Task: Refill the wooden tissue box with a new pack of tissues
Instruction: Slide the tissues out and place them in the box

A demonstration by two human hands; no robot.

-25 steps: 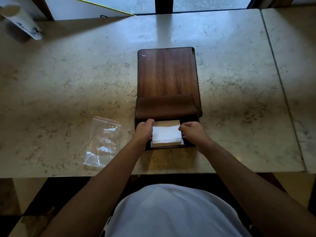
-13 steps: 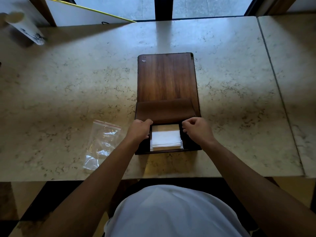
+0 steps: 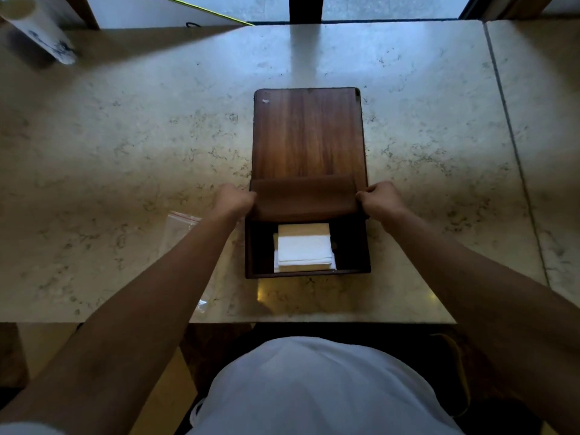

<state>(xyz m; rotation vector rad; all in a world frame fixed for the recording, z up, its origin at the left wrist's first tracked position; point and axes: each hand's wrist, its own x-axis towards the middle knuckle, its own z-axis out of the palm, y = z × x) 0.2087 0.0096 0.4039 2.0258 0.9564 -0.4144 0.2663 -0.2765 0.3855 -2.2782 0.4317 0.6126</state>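
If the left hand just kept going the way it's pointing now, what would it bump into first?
The left hand points inward, toward the right, and its fingers already touch the left edge of the wooden lid of the tissue box. So the lid comes first; beyond it is the right hand on the opposite edge.

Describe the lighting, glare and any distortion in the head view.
Head view: backlit from the window, with a pale glare stripe on the marble table. The wooden tissue box interior is dark, so the white tissues stand out. Both forearms are shadowed. Wide-angle distortion tilts the cup at the top left corner. The plastic bag looks faint and is partly hidden.
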